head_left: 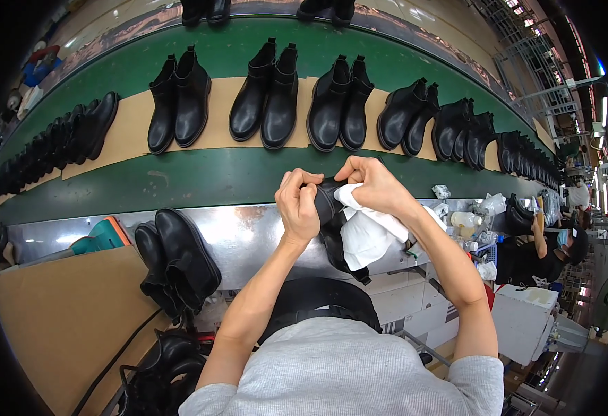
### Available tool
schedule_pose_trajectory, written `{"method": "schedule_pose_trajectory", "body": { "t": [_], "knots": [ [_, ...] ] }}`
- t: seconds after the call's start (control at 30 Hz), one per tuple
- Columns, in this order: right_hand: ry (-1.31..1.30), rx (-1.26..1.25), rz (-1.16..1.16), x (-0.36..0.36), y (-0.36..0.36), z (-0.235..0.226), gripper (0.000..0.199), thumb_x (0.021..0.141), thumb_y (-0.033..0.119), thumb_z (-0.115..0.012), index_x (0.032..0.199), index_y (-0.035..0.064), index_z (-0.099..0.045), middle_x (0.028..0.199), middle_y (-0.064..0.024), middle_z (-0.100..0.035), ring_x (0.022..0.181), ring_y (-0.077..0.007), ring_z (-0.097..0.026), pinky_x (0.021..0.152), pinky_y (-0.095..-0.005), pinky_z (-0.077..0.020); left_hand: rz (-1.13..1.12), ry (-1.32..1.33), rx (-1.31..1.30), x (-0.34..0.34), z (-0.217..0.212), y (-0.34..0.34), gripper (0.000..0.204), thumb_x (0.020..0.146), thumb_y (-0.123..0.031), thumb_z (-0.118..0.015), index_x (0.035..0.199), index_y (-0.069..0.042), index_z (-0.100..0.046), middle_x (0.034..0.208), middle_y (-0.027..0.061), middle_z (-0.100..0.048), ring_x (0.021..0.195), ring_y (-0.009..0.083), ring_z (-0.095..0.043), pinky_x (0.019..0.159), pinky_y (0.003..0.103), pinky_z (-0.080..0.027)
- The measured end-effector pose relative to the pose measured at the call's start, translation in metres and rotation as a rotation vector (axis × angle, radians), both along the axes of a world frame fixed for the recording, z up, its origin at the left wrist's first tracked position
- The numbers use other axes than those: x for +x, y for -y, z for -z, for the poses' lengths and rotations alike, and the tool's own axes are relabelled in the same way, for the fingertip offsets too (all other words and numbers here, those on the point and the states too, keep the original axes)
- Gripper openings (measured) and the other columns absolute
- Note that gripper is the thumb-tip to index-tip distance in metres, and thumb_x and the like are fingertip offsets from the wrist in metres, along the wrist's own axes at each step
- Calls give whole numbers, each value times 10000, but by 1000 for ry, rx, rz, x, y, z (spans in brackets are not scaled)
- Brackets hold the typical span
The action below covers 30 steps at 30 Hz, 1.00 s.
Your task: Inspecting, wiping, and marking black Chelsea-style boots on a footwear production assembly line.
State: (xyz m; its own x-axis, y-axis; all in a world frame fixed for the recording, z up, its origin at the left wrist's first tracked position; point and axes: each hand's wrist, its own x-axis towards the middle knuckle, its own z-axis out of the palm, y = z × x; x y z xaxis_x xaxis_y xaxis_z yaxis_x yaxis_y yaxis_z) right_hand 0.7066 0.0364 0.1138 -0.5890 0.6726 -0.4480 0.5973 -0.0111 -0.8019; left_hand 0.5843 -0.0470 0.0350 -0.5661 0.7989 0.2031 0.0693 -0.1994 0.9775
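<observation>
Black and smooth, one boot [327,203] is lying between the person's two bare hands, over the near side of a shiny metal surface [252,239]. The left hand [298,206] is gripping it from the left, its fingers curling toward the far end and its thumb pressing close against the dark material. Opposite, the right hand [374,187] is bending thumb and forefinger in toward that same end, and its fingers are pinching a white cloth [370,243] at the boot's right side. Soft and crumpled, the cloth is hanging in loose folds over part of the boot, whose nearer stretch is showing as a dark strip toward the person's waist. From where I am standing, I cannot tell whether the boot is touching the metal.

To the left, a pair of black boots [191,249] is resting with rounded toes pointing away, beside a flat-faced brown cardboard box [61,305]. Beyond the hands, a green surface [227,173] is stretching across, bearing a matte tan cardboard strip [219,111]. Along it, glossy ankle boots [279,104] are standing in pairs, toes facing the person, small loops rising at their backs. Off to the right, another person [522,262] in dark clothing is working near crinkled clear plastic bags [491,204].
</observation>
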Motion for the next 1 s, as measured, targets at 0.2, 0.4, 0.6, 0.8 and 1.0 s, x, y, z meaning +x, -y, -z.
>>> {"method": "schedule_pose_trajectory", "body": {
  "t": [0.2,0.4,0.6,0.8,1.0],
  "knots": [
    [56,56,23,0,-1,-2,224,641,-10,-593,857,-59,-563,601,-1,-533,544,-44,-461,499,-214,-349,-4,-20,0,3,2,-3,164,716,-56,-411,673,46,-532,698,132,-609,644,237,-494,612,324,-408],
    [-41,9,-7,-1,2,3,254,651,-35,-593,895,-39,-522,584,33,-485,539,-24,-425,489,-196,-318,-19,17,13,-4,2,-5,168,722,-60,-413,679,48,-535,701,133,-612,652,235,-500,615,325,-410],
    [-124,170,-41,-3,8,18,276,653,-57,-618,913,-27,-530,595,45,-424,548,-23,-389,510,-189,-317,-36,137,30,-11,10,-9,194,736,-60,-395,691,58,-542,692,132,-610,608,180,-486,589,294,-400],
    [-249,167,64,-8,15,26,261,720,-3,-666,958,-14,-559,625,60,-386,578,-15,-358,536,-172,-309,-22,179,19,-17,11,-9,218,743,-68,-380,708,74,-541,696,120,-614,593,111,-455,566,258,-378],
    [-316,297,-42,-5,17,28,401,613,-35,-641,1000,-26,-536,613,23,-411,567,-45,-412,519,-204,-338,-23,187,15,-20,7,-8,222,735,-73,-381,716,72,-548,755,135,-644,642,136,-511,622,254,-404]
  ]
}}
